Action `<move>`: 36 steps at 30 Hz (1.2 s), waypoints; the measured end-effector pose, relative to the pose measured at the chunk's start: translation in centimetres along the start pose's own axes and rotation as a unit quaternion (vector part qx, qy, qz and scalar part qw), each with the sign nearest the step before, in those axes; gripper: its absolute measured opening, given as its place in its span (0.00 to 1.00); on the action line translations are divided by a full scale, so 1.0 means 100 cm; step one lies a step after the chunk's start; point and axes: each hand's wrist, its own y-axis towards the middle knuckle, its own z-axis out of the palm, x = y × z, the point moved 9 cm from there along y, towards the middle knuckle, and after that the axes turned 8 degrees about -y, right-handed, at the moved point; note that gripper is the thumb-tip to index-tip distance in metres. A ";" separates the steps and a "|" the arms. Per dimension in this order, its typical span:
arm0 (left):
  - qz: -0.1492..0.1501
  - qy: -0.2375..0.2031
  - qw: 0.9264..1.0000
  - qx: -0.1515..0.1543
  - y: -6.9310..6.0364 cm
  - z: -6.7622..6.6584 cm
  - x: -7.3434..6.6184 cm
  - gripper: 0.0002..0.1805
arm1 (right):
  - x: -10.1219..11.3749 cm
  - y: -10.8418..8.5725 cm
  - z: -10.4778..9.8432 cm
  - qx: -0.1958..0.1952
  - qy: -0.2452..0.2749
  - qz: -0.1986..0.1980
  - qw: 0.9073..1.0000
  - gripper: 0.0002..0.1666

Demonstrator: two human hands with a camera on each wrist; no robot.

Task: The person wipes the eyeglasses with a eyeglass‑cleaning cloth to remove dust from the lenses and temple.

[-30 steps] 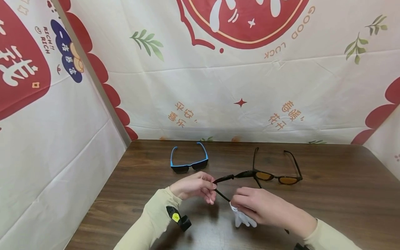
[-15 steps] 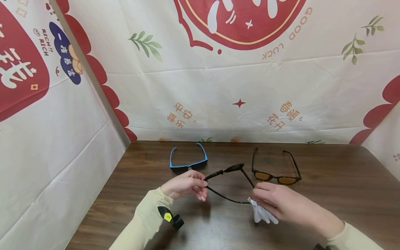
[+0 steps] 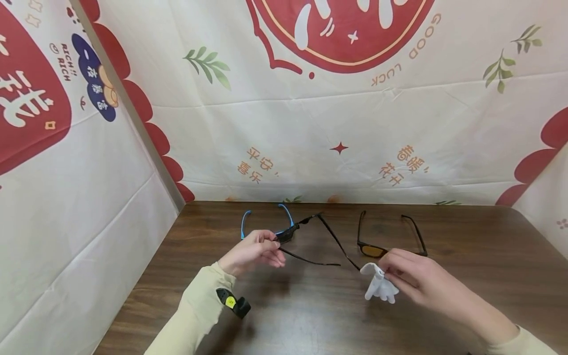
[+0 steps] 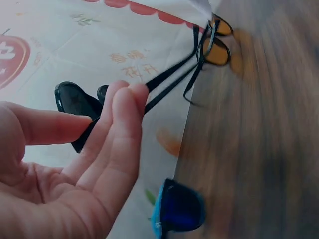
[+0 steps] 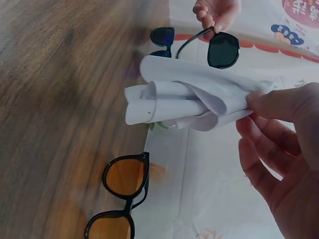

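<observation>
While the left hand (image 3: 255, 251) pinches one end of the shiny black sunglasses with dark lenses (image 3: 287, 233), the right hand (image 3: 419, 273) has thumb and fingers clamped on a crumpled white cloth (image 3: 381, 286), right of centre and lower in the frame. The sunglasses are mid-frame, above the dark wood-grain tabletop (image 3: 310, 310), their front slanting up and right from the left hand, arms spread and pointing down-right. So the lenses sit by the left hand, well apart from the cloth, and imo that's the gap to watch. The tip of one arm ends right by the cloth; can't tell if they touch. The black-framed glasses with amber lenses (image 3: 373, 251) are just past the right hand, partly hidden.
</observation>
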 end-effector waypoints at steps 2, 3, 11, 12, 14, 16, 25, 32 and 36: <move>0.014 0.033 0.999 -0.019 0.004 -0.001 -0.009 0.04 | -0.003 -0.003 -0.002 -0.002 0.012 0.009 1.000 0.16; 0.020 0.052 0.998 -0.028 0.006 0.000 -0.014 0.04 | -0.004 -0.004 -0.002 -0.002 0.016 0.013 1.000 0.16; 0.091 0.264 0.959 -0.057 0.024 0.018 -0.056 0.03 | -0.005 -0.012 -0.002 -0.008 0.034 0.012 0.999 0.15; 0.105 0.309 0.944 -0.057 0.026 0.022 -0.060 0.04 | -0.005 -0.012 -0.002 -0.014 0.037 0.008 0.999 0.15; 0.140 0.394 0.907 -0.051 0.030 0.030 -0.067 0.06 | -0.004 -0.014 -0.003 -0.028 0.039 -0.001 0.999 0.15; 0.169 0.466 0.867 -0.044 0.034 0.038 -0.068 0.08 | -0.004 -0.015 -0.004 -0.040 0.043 -0.012 0.998 0.15; 0.148 0.589 0.795 0.002 0.054 0.049 -0.036 0.14 | -0.003 -0.018 -0.003 -0.049 0.041 -0.020 0.998 0.15; 0.096 0.637 0.765 0.018 0.063 0.040 -0.011 0.16 | -0.004 -0.022 -0.001 -0.043 0.030 -0.012 0.999 0.15; 0.092 0.649 0.755 0.004 0.069 0.032 -0.007 0.16 | -0.005 -0.025 -0.001 -0.055 0.041 -0.016 0.998 0.15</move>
